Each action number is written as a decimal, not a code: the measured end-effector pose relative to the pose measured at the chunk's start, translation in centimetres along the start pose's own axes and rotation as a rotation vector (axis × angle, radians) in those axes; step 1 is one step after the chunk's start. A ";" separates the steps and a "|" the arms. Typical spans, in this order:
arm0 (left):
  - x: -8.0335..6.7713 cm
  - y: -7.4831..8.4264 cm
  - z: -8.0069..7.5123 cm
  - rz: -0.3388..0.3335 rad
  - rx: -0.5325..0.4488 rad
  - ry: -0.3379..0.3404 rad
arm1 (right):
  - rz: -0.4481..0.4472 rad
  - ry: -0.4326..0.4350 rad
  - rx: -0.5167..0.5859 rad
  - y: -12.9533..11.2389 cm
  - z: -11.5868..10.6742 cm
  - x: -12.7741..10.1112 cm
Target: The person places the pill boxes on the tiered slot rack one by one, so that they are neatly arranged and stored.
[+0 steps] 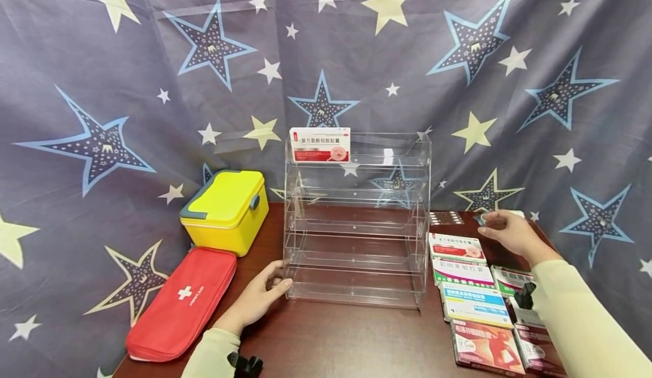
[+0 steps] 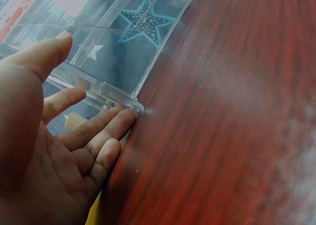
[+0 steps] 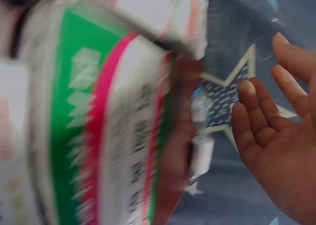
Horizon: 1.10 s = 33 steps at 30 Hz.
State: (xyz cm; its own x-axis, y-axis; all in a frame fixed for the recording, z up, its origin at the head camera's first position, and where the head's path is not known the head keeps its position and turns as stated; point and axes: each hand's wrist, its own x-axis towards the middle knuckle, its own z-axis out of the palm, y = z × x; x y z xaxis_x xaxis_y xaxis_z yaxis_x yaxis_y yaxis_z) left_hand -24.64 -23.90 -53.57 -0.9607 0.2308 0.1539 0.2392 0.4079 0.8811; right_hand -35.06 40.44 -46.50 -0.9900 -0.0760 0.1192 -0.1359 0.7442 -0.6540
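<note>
**Left hand (image 1: 262,296) touching clear plastic tiered display rack (image 1: 355,227), right hand (image 1: 511,233) loose**

Head cam: rack stands mid-frame on a red-brown wooden table (image 1: 356,338). I read the left hand as relaxed — thumb spread away, fingertips against the rack's lower left corner. Top tier carries 1 white-and-red cardboard medicine box (image 1: 320,145), at its left end.

Right hand is over the table's far right part; right wrist cam gives me fingers slightly bent and spread, palm bare. A small blue-and-white item (image 3: 199,106) shows beside the fingers, too small for me to identify. Silver blister pack (image 1: 445,218) lies right of the rack.

Column of boxes right of the rack, far to near: 1 white box with red band (image 1: 457,247), 1 white-green-magenta box (image 1: 463,272), 1 white-and-blue box (image 1: 475,304), 1 red box (image 1: 488,344). Second column alongside — partly hidden by the cream sleeve (image 1: 580,316).

Left side: yellow plastic case with blue-grey trim (image 1: 224,214), red fabric pouch with white cross (image 1: 173,310) just in front of it. Star-print curtain (image 1: 351,38) behind everything.
</note>
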 end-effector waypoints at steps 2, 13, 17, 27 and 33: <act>0.0 0.0 0.0 -0.001 -0.007 0.002 | -0.001 -0.057 -0.016 0.7 0.3 -0.1; -0.1 0.3 -0.1 0.002 -0.019 -0.014 | 0.010 -0.232 -0.030 1.4 0.8 -0.6; -0.2 0.6 -0.1 0.012 -0.021 -0.016 | 0.024 -0.266 -0.019 1.6 1.0 -0.8; -0.2 0.7 -0.2 0.007 -0.016 -0.015 | 0.007 -0.275 -0.057 1.7 1.1 -0.9; -0.3 0.8 -0.1 -0.006 -0.015 -0.010 | -0.010 -0.283 -0.035 1.8 1.2 -0.9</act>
State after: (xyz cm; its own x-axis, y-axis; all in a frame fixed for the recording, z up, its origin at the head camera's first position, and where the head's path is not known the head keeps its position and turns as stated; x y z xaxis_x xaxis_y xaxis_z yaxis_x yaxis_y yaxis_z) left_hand -24.23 -23.76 -52.84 -0.9607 0.2374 0.1439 0.2310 0.3958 0.8888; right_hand -34.48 41.06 -48.62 -0.9608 -0.2620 -0.0906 -0.1493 0.7645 -0.6271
